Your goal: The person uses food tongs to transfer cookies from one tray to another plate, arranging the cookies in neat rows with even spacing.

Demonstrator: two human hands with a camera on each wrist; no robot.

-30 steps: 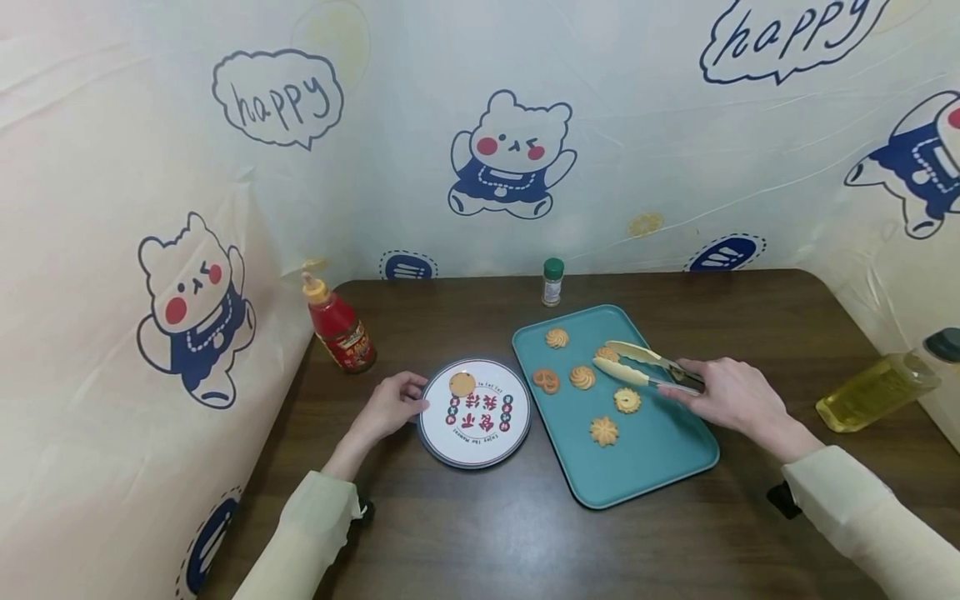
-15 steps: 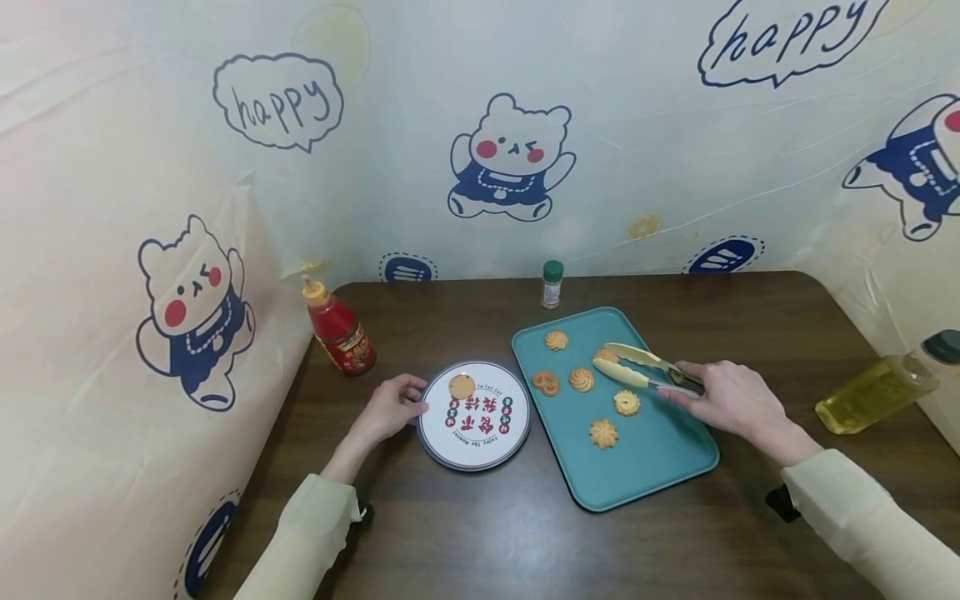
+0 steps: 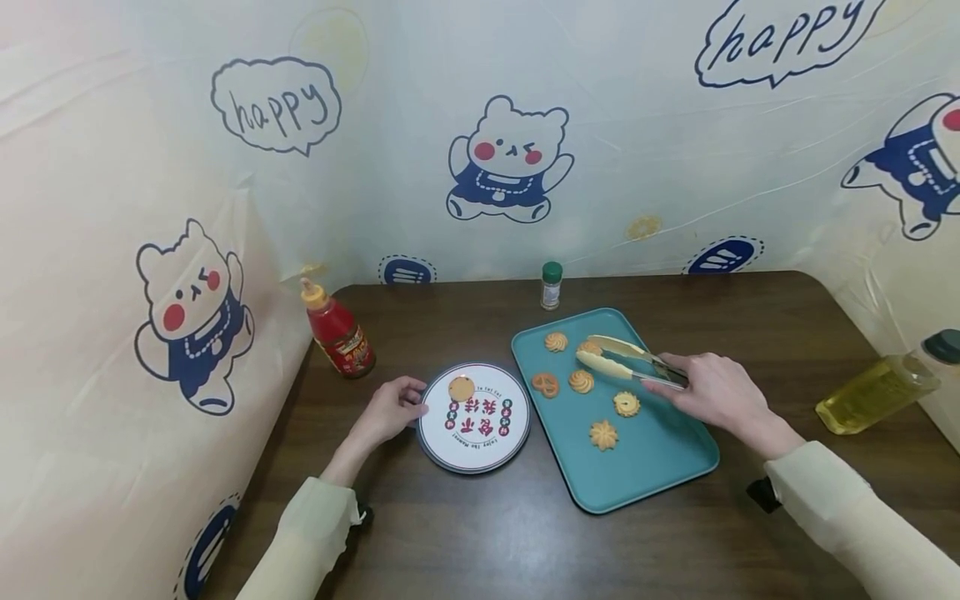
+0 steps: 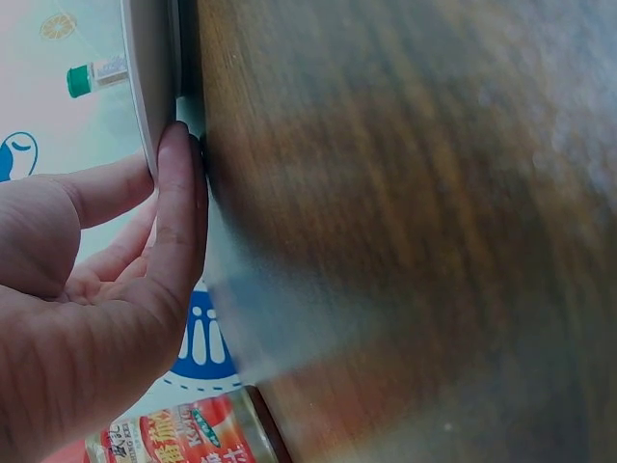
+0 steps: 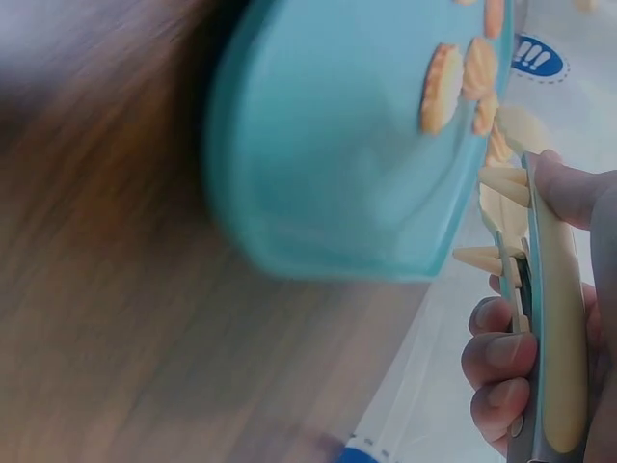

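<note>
I have my right hand wrapped round the handle of the tongs, whose pale tips close on a cookie near the upper middle of the teal tray; gripping far back on the handle keeps my fingers off the food. My left hand rests against the left rim of the printed plate, fingers loosely curved along the edge and touching it, likely to steady it on the dark table. One round cookie on the plate lies at its upper left. Other cookies lie scattered on the tray below and left of the tips, so the path toward the plate passes over them. A ketchup bottle stands upper left of the plate, a small green-capped shaker just above the tray, an oil bottle at the right edge.
</note>
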